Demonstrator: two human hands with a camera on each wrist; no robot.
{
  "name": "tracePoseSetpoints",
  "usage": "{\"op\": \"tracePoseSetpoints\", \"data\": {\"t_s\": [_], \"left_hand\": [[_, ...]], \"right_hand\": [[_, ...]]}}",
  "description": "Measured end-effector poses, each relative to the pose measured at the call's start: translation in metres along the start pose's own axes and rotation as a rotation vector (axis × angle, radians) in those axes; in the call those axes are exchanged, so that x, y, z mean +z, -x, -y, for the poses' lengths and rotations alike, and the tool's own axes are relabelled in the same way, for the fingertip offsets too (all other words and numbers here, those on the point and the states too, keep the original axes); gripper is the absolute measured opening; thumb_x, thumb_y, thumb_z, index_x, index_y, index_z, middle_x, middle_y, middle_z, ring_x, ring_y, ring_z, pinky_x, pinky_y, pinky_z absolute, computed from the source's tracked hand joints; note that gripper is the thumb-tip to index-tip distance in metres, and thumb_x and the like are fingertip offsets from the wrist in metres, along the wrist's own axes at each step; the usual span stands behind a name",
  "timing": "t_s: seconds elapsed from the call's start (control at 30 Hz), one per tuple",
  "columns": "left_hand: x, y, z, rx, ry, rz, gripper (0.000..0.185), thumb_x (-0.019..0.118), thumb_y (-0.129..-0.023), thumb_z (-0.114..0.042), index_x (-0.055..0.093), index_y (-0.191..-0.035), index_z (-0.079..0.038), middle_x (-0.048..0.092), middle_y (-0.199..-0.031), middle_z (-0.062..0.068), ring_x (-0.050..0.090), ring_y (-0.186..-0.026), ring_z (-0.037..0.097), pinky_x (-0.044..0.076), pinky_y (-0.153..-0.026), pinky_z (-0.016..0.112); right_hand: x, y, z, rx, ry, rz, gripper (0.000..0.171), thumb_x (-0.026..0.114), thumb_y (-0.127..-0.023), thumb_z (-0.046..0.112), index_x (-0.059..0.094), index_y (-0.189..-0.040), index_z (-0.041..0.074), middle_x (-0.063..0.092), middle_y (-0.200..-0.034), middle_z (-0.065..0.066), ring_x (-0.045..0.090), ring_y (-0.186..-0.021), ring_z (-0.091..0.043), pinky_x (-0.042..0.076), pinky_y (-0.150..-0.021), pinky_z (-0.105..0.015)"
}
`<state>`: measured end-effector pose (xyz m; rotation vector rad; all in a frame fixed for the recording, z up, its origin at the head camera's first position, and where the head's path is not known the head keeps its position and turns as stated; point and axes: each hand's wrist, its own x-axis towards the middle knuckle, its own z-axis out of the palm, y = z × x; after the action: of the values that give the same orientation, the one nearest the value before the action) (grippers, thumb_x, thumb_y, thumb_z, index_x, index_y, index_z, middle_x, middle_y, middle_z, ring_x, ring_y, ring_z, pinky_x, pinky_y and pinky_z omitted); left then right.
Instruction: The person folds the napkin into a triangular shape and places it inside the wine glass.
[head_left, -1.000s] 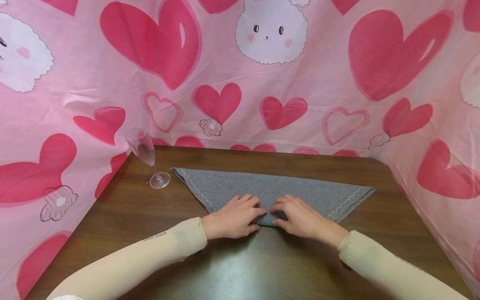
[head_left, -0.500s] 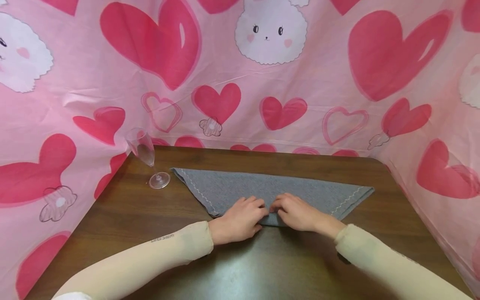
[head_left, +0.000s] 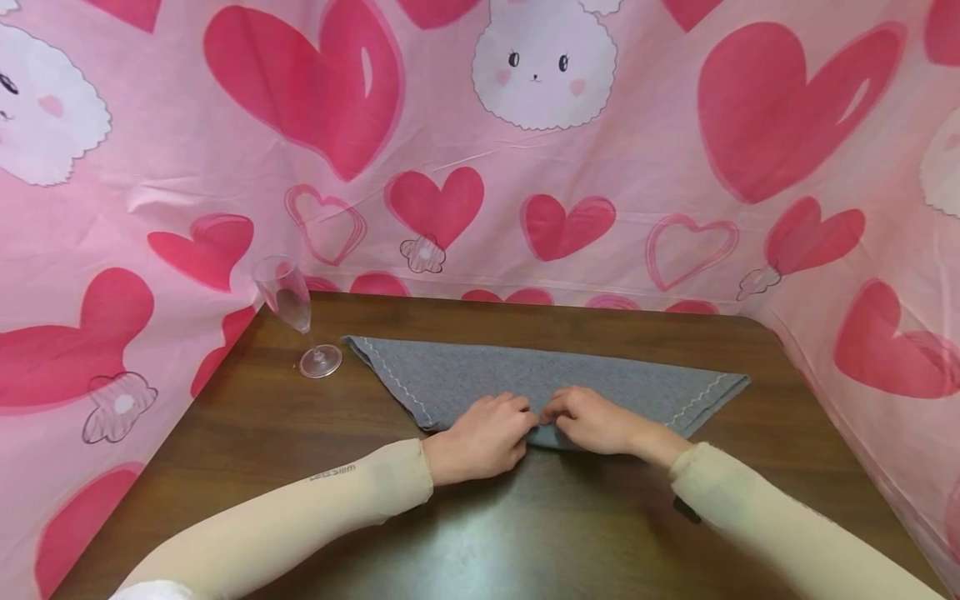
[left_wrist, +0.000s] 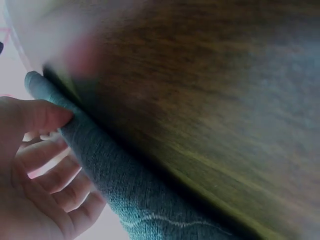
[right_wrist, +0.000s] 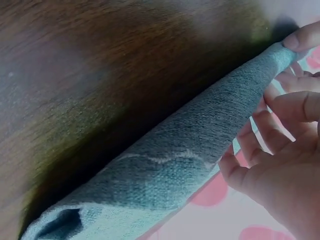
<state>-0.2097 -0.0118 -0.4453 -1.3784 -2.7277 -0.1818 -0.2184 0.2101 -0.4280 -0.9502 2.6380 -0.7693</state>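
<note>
Left hand [head_left: 486, 435] and right hand [head_left: 592, 421] sat close together at the middle of the grey cloth napkin's [head_left: 517, 367] near edge, so honestly neither was nearer. Both pinched that rolled-looking edge, thumbs on the near side, fingers curled behind. Most of the napkin lay flat on the bench [head_left: 480, 533] just beyond the hands, long axis running side to side, one tip poking out past each hand.
</note>
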Motion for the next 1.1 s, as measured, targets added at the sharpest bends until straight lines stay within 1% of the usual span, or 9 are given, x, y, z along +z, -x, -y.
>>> {"op": "tracePoseSetpoints", "data": {"t_s": [0.13, 0.27, 0.37, 0.5, 0.6, 0.73, 0.9, 1.0, 1.1], "left_hand": [[0.0, -0.002, 0.0, -0.004, 0.016, 0.008, 0.022, 0.072, -0.095, -0.013, 0.078, -0.117, -0.015, 0.067, -0.098, 0.0, 0.065, -0.086, 0.019, 0.056, -0.072, 0.038], [-0.002, -0.002, 0.0, -0.012, 0.037, 0.023, 0.021, 0.071, -0.097, -0.013, 0.078, -0.118, -0.014, 0.068, -0.099, -0.001, 0.067, -0.089, 0.017, 0.057, -0.074, 0.036], [-0.005, -0.003, 0.0, -0.02, 0.066, 0.032, 0.02, 0.071, -0.098, -0.012, 0.078, -0.117, -0.014, 0.069, -0.099, -0.001, 0.068, -0.091, 0.016, 0.058, -0.074, 0.035], [-0.008, -0.003, 0.001, -0.029, 0.101, 0.046, 0.02, 0.071, -0.099, -0.011, 0.078, -0.117, -0.014, 0.071, -0.099, -0.001, 0.069, -0.092, 0.015, 0.058, -0.074, 0.034], [-0.009, -0.004, 0.001, -0.038, 0.124, 0.054, 0.02, 0.07, -0.099, -0.01, 0.079, -0.117, -0.014, 0.072, -0.1, -0.001, 0.07, -0.092, 0.015, 0.058, -0.073, 0.034], [-0.009, -0.003, 0.001, -0.048, 0.155, 0.063, 0.02, 0.069, -0.1, -0.009, 0.078, -0.117, -0.013, 0.073, -0.102, -0.001, 0.071, -0.092, 0.014, 0.057, -0.074, 0.032], [-0.009, -0.002, -0.001, -0.044, 0.174, 0.08, 0.022, 0.068, -0.1, -0.007, 0.075, -0.121, -0.012, 0.074, -0.104, 0.0, 0.071, -0.091, 0.015, 0.057, -0.074, 0.031], [-0.01, -0.002, -0.001, -0.041, 0.191, 0.076, 0.025, 0.066, -0.101, -0.006, 0.073, -0.123, -0.012, 0.074, -0.105, 0.0, 0.071, -0.088, 0.015, 0.056, -0.072, 0.03], [-0.01, -0.002, 0.0, -0.047, 0.215, 0.064, 0.026, 0.065, -0.101, -0.005, 0.07, -0.126, -0.012, 0.075, -0.104, 0.001, 0.07, -0.086, 0.015, 0.055, -0.071, 0.03]], "right_hand": [[0.0, 0.003, -0.002, 0.007, -0.005, 0.025, 0.031, 0.054, -0.098, -0.002, 0.079, -0.114, 0.006, 0.07, -0.109, 0.001, 0.064, -0.104, -0.021, 0.052, -0.092, -0.047], [-0.001, 0.006, -0.003, -0.021, -0.022, 0.042, 0.031, 0.054, -0.099, 0.005, 0.077, -0.118, 0.005, 0.07, -0.112, 0.001, 0.064, -0.108, -0.022, 0.052, -0.091, -0.052], [-0.002, 0.008, -0.003, -0.032, -0.041, 0.061, 0.031, 0.059, -0.097, 0.011, 0.076, -0.121, 0.006, 0.07, -0.115, 0.001, 0.063, -0.109, -0.022, 0.051, -0.092, -0.054], [-0.002, 0.01, -0.001, -0.012, -0.041, 0.087, 0.033, 0.067, -0.095, 0.02, 0.075, -0.125, 0.009, 0.068, -0.116, 0.005, 0.061, -0.109, -0.022, 0.049, -0.094, -0.051], [-0.001, 0.011, -0.001, -0.008, -0.016, 0.088, 0.032, 0.07, -0.096, 0.023, 0.075, -0.126, 0.01, 0.066, -0.116, 0.008, 0.06, -0.108, -0.021, 0.048, -0.093, -0.048], [0.0, 0.014, 0.0, -0.004, -0.014, 0.086, 0.029, 0.069, -0.1, 0.021, 0.075, -0.126, 0.011, 0.065, -0.118, 0.008, 0.058, -0.108, -0.02, 0.047, -0.091, -0.045], [0.0, 0.016, 0.001, 0.001, -0.045, 0.103, 0.03, 0.065, -0.102, 0.019, 0.074, -0.129, 0.009, 0.064, -0.118, 0.008, 0.056, -0.11, -0.021, 0.046, -0.091, -0.044], [0.001, 0.016, -0.002, -0.002, -0.073, 0.11, 0.031, 0.063, -0.104, 0.017, 0.073, -0.131, 0.007, 0.064, -0.116, 0.008, 0.055, -0.109, -0.02, 0.046, -0.092, -0.044], [0.002, 0.014, -0.003, -0.014, -0.099, 0.09, 0.03, 0.062, -0.104, 0.015, 0.072, -0.131, 0.005, 0.066, -0.115, 0.005, 0.058, -0.106, -0.019, 0.049, -0.092, -0.044]]}}
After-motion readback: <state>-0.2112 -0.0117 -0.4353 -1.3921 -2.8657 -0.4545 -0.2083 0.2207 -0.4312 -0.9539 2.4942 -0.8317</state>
